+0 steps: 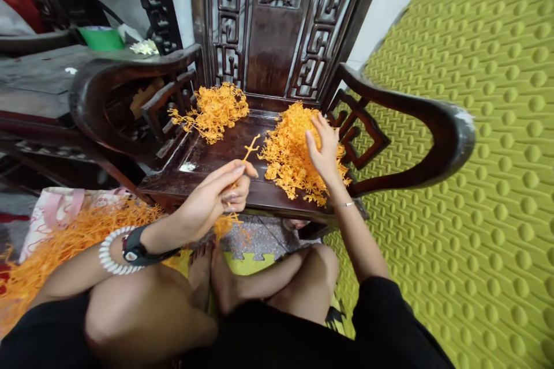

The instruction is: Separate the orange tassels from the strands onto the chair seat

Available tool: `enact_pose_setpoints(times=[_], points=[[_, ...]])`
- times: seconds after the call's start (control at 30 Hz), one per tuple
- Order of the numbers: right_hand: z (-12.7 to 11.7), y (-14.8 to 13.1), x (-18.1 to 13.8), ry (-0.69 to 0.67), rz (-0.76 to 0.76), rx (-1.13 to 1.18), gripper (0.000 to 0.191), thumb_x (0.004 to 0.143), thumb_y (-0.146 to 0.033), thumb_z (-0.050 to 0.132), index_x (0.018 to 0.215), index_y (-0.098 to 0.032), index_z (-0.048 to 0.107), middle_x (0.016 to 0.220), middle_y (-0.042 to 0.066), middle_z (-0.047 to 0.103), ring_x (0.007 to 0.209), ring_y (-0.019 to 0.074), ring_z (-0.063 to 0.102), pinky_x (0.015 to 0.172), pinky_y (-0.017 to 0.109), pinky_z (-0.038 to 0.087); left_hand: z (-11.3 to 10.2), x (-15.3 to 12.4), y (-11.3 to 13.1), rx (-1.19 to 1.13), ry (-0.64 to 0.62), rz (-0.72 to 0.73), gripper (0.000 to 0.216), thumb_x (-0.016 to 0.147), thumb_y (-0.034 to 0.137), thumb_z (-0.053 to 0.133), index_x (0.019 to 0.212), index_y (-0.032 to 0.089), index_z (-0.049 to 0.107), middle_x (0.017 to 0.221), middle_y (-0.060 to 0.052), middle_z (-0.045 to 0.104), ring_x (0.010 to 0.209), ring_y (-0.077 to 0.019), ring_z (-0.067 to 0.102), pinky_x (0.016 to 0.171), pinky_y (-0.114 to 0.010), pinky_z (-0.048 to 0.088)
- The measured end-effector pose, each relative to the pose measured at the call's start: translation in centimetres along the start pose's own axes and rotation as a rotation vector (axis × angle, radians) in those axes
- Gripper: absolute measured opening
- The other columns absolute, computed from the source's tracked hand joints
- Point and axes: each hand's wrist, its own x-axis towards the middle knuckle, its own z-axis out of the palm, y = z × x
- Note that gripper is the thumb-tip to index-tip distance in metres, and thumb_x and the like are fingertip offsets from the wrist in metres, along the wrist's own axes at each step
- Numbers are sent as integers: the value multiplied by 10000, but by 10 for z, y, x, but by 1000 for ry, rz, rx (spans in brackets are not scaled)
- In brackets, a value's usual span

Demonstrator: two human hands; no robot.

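Above the front of the chair seat, my left hand is closed, pinching a thin orange branched stem that points up and away. At the seat's right side lies a big heap of small curly orange pieces. My right hand rests against the top right of this heap with its fingers apart; what lies under the fingertips is partly hidden. A smaller pile of orange pieces sits at the back left of the seat, its long stems poking out leftward.
The dark carved wooden chair has curved armrests on both sides. At lower left, loose orange strands spill over a white bag with pink handles. A green bowl stands on the side table. Yellow bumpy matting covers the right.
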Motion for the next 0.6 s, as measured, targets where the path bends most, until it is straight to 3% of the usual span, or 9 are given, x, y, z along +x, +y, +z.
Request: enact_pose_setpoints(times=[0.07, 0.13, 0.2, 0.3, 0.37, 0.47, 0.6], points=[[-2, -23, -20, 119, -68, 238, 465, 953, -480, 293, 1173, -214, 604, 1291, 92, 578, 1252, 230, 497, 1121, 508, 287, 5, 1, 2, -34, -58, -6, 230, 928, 278, 407, 959, 128, 579, 619, 21, 390, 533, -57, 351, 520, -155, 389], [-2, -48, -45, -9, -72, 497, 438, 973, -433, 271, 1124, -211, 617, 1119, 87, 662, 1079, 207, 617, 1006, 440, 455, 8, 2, 5, -75, -130, 10, 303, 923, 315, 405, 1087, 119, 569, 762, -40, 520, 681, -101, 492, 640, -218, 485], [1, -69, -72, -225, -65, 667, 364, 973, -373, 336, 1259, -242, 519, 1044, 66, 676, 878, 172, 673, 857, 376, 548, 8, 4, 8, -105, -186, 58, 374, 909, 321, 432, 1230, 148, 515, 930, -84, 583, 866, -153, 557, 768, -284, 519], [7, -88, -102, -466, -132, 749, 550, 924, -293, 495, 1426, -318, 274, 940, 20, 671, 663, 121, 638, 614, 268, 558, 7, 8, 12, -119, -198, 141, 452, 898, 316, 458, 1338, 213, 445, 1060, -83, 610, 991, -172, 568, 856, -302, 503], [10, -95, -112, -504, -208, 746, 692, 848, -295, 624, 1429, -329, 247, 831, -16, 644, 539, 96, 557, 457, 211, 472, 6, 10, 13, -91, -160, 169, 458, 898, 293, 470, 1354, 259, 432, 1085, -63, 621, 993, -159, 577, 862, -286, 496], [7, -102, -115, -293, -272, 766, 854, 685, -366, 784, 1386, -330, 299, 749, -48, 565, 450, 75, 415, 361, 207, 344, 7, 11, 10, 0, -103, 141, 444, 886, 253, 511, 1324, 314, 467, 1065, -37, 625, 949, -142, 593, 795, -258, 514], [0, -114, -111, 69, -363, 572, 875, 613, -521, 789, 1360, -342, 371, 933, 40, 535, 717, 177, 537, 555, 329, 495, 8, 12, 3, 85, -38, 65, 386, 857, 260, 573, 1241, 292, 550, 999, -29, 602, 756, -93, 579, 538, -142, 454]])
